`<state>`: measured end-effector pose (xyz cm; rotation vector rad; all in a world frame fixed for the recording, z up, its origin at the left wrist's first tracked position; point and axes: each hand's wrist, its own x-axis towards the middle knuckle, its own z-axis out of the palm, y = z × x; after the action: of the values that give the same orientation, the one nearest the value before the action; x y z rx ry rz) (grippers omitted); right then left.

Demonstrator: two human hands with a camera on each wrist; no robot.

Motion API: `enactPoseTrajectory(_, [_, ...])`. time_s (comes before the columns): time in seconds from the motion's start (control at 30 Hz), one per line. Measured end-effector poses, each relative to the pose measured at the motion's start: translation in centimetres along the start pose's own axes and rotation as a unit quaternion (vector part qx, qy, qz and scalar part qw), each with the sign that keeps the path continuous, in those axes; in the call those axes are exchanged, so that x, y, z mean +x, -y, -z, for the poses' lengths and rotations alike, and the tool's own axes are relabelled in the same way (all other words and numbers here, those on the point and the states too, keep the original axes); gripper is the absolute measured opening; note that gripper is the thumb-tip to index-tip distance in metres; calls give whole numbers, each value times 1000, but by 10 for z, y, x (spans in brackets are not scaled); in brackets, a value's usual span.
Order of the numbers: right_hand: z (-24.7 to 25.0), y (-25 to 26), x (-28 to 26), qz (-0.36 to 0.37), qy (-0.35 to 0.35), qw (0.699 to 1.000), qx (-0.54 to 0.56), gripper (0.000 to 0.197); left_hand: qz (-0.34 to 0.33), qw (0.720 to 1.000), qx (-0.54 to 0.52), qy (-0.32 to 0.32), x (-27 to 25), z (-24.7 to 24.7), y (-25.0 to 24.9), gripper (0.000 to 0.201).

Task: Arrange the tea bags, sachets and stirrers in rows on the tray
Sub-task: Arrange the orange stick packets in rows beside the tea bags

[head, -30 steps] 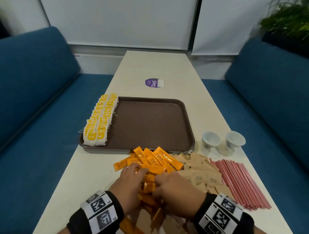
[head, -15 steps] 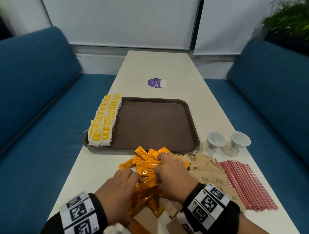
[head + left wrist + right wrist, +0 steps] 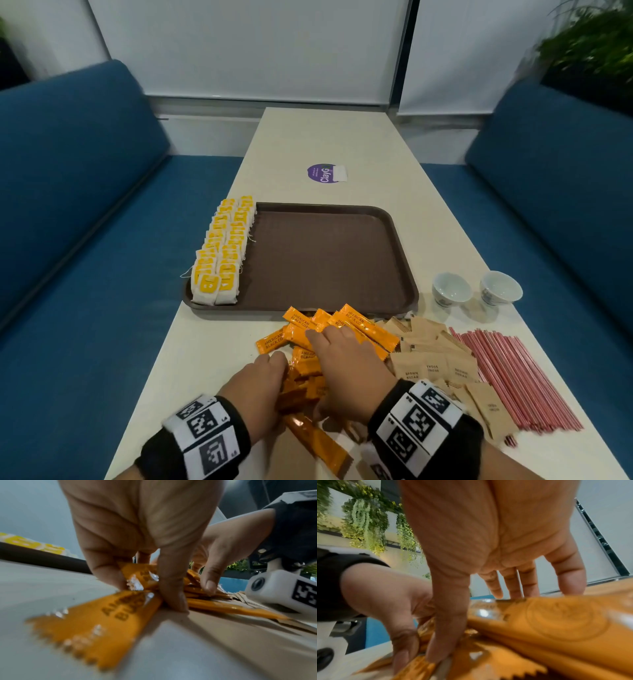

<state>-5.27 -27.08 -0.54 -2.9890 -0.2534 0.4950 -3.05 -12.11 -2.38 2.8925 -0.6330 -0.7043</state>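
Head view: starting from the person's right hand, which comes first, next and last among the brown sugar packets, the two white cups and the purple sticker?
From the right hand:
1. Brown sugar packets, just right of it.
2. White cups, farther back on the right, beside the tray.
3. Purple sticker, far up the table beyond the tray.
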Motion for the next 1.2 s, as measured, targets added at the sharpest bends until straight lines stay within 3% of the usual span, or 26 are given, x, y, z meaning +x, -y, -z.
enactPoseTrajectory(0.07, [-2,3,2,-9,0,1000,-19,93,8,1000,-20,1,4,2,0,54])
enactPoseTrajectory(0.23, [-4,4,6,-21,3,1000,-6,61,16,999,-43,17,9,3,2,47])
enactPoseTrajectory(0.33, [-5,4,8,-32,4,999,7,56,18,999,-41,21,11,4,1,46])
enactPoseTrajectory(0.47, [-2,5,10,-39,0,999,25,51,12,999,-11,34,14,4,3,27])
enactPoseTrajectory(0.53, [0,5,10,-39,-4,999,37,47,5,999,-22,39,16,2,4,29])
enactPoseTrajectory(0.7, [8,0,8,-46,-35,993,103,30,-15,994,-106,17,14,3,7,9])
enactPoseTrajectory(0.8, [13,-5,8,-46,-71,987,134,24,-33,982,-184,-2,13,10,10,15])
enactPoseTrajectory(0.9, [21,-9,10,-53,-103,977,179,13,-30,954,-299,-7,15,17,16,17])
enactPoseTrajectory(1.0, [31,-16,12,-70,-131,956,252,13,-26,917,-397,-25,16,24,19,11])
enactPoseTrajectory(1.1, [41,-19,14,-94,-161,912,366,16,-25,868,-493,-48,17,31,16,11])
enactPoseTrajectory(1.2, [49,-19,19,-117,-166,860,469,16,-15,796,-602,-50,18,40,6,16])
